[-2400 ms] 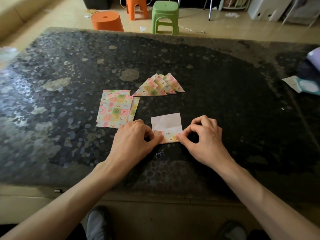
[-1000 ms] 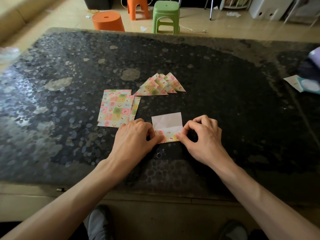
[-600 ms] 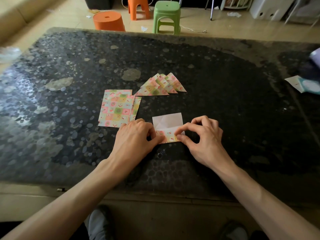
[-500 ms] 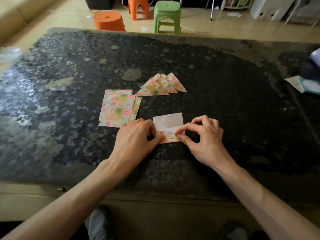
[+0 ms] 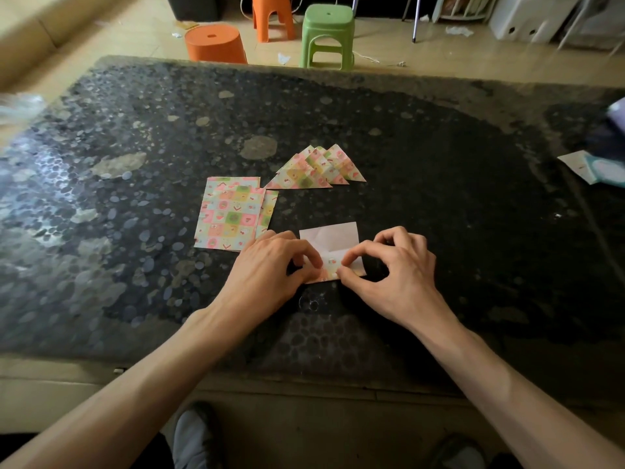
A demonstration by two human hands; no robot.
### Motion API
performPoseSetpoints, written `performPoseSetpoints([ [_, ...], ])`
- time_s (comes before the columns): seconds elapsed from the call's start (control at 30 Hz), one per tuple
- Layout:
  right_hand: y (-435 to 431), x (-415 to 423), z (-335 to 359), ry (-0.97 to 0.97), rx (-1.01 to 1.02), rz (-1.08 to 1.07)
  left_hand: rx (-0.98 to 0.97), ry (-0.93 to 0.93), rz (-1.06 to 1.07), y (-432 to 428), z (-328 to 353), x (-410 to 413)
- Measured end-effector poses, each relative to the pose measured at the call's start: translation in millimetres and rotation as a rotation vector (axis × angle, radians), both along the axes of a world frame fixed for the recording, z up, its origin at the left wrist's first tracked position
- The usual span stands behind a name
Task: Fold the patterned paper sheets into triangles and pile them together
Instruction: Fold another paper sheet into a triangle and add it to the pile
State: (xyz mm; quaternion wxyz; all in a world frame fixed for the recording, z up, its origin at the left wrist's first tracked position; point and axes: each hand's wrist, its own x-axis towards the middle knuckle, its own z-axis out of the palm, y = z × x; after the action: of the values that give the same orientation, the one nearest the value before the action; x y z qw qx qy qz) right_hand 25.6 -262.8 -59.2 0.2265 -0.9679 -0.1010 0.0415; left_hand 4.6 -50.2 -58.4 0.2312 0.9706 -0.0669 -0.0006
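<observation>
Your right hand (image 5: pixel 395 279) pinches the patterned sheet (image 5: pixel 329 236) on the bench (image 5: pixel 439 198). Left hand (image 5: pixel 267 269) seems to pinch it too, fingers curled.

Noted a dark, mottled table (image 5: pixel 439 231) bearing a stack of flat patterned sheets (image 5: pixel 228 216) left of centre, a fan of folded triangles (image 5: pixel 318 169) just beyond, 1 partly folded sheet (image 5: pixel 329 238) white side up nearer, and pale papers (image 5: pixel 592 165) at the right edge.

Pastel checked sheets (image 5: pixel 230 214); table (image 5: pixel 439 198) dark, mottled, perhaps pebbled.
</observation>
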Motion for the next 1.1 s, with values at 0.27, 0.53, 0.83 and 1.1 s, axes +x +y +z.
performPoseSetpoints([
  [0.27, 1, -2, -6, -0.032, 0.020, 0.002, -0.096, 0.121, -0.061, 12, 5, 7],
  [0.53, 2, -3, -8, -0.033, 0.024, 0.001, -0.096, 0.149, -0.078, 14, 6, 9],
  [0.83, 10, -6, -11, -0.063, -0.021, -0.026, -0.090, 0.108, -0.090, 14, 4, 9],
  [1.1, 17, -3, -7, 0.017, -0.088, -0.051, -0.091, 0.093, -0.125, 17, 3, 11],
])
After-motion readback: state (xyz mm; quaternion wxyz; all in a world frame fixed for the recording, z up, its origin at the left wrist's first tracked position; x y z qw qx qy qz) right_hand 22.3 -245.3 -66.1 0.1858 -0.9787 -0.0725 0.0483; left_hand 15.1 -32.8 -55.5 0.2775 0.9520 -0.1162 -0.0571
